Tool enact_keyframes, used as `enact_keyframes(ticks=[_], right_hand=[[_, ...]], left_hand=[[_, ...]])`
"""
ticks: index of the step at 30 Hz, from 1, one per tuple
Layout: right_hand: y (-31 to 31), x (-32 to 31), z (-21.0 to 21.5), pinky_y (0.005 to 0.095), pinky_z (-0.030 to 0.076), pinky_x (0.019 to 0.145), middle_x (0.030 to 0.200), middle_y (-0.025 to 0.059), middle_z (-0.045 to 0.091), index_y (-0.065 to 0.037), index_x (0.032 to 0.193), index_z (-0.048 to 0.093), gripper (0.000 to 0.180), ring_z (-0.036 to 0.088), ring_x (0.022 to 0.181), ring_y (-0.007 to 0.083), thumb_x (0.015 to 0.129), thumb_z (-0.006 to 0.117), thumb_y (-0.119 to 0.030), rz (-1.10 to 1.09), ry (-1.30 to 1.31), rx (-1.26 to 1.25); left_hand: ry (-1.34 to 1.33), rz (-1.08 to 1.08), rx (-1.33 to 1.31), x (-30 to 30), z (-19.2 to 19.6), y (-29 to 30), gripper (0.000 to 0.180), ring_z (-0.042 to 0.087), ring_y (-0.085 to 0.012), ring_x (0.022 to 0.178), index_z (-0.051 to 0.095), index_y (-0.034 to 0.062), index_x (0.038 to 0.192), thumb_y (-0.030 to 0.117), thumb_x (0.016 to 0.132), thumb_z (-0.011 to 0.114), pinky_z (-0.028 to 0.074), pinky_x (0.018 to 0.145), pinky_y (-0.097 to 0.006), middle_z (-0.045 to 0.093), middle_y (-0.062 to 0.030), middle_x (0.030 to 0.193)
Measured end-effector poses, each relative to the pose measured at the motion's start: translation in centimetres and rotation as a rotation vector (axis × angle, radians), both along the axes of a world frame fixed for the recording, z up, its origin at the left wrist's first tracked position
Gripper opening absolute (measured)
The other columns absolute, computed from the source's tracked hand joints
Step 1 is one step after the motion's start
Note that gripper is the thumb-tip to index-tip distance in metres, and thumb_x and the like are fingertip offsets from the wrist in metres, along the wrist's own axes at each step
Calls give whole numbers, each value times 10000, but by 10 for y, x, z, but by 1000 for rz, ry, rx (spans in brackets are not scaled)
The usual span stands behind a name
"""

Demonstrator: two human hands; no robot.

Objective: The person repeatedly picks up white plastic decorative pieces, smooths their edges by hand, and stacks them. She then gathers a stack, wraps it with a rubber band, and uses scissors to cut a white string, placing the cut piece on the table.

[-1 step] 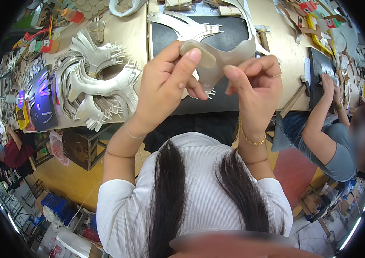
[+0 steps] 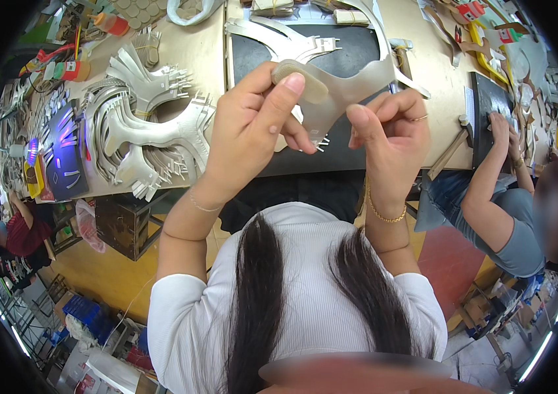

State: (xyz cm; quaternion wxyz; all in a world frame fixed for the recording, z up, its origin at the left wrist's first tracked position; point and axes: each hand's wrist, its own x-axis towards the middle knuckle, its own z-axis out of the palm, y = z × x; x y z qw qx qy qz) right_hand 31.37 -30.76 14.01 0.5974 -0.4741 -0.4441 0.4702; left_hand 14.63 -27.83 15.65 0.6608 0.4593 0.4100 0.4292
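My left hand (image 2: 249,125) pinches one end of a pale silvery shoe upper piece (image 2: 341,88) between thumb and fingers, holding it above the bench. A tan oval pad (image 2: 310,84) lies against that end, partly under my thumb. Close to the piece's right side, my right hand (image 2: 394,141) is closed, its fingers curled and the thumb near the index finger. Whatever it may hold is too hidden to make out. Beyond my hands, another silvery upper piece (image 2: 289,46) with strap ends lies on a black mat (image 2: 358,46).
Stacks of silvery upper pieces (image 2: 161,131) cover the bench on the left. Glue bottles (image 2: 74,70) stand farther left. At the back are tan round pads (image 2: 141,10) and a white ring-shaped roll (image 2: 190,12). A co-worker's hands (image 2: 502,128) are at a black board on the right.
The held upper piece and my left hand have shifted very slightly left. My right thumb has dipped a little, while its curled fingers have barely moved.
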Motion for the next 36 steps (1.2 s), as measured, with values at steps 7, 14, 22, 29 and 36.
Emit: enact_keyframes(ticks=[7,14,22,29,36], right_hand=[[2,-13,-30,219,476,662,918,61,645,19,1021,602,298,586,789,80,841,738,-175,94,356,-68],[12,-18,-24,208,438,643,846,15,613,19,897,649,192,558,745,69,837,736,-142,140,302,14],[10,-18,-21,204,423,626,814,7,596,18,882,658,156,547,726,68,833,732,-111,114,267,19],[11,-19,-22,203,417,620,820,7,594,16,879,658,156,539,719,65,828,737,-108,112,260,45],[11,-21,-19,199,399,605,796,-3,583,20,869,662,157,522,704,59,821,741,-106,135,185,11]], left_hand=[[-66,-45,-48,1,-1,3,309,638,-131,548,555,-10,1075,279,984,498,482,479,-210,630,-76,855],[-61,-46,-30,1,-3,-1,315,620,-116,528,560,-9,1058,292,982,508,459,461,-193,619,-62,811],[-48,-37,-24,2,1,-3,314,602,-104,511,564,-14,1033,292,982,509,459,460,-191,617,-59,797],[-64,-38,-12,2,0,-3,307,589,-96,497,566,-15,1029,283,981,511,451,449,-190,618,-60,801],[82,114,165,5,-21,-12,246,511,-40,446,589,-11,947,229,964,540,381,413,-191,581,-9,616]])
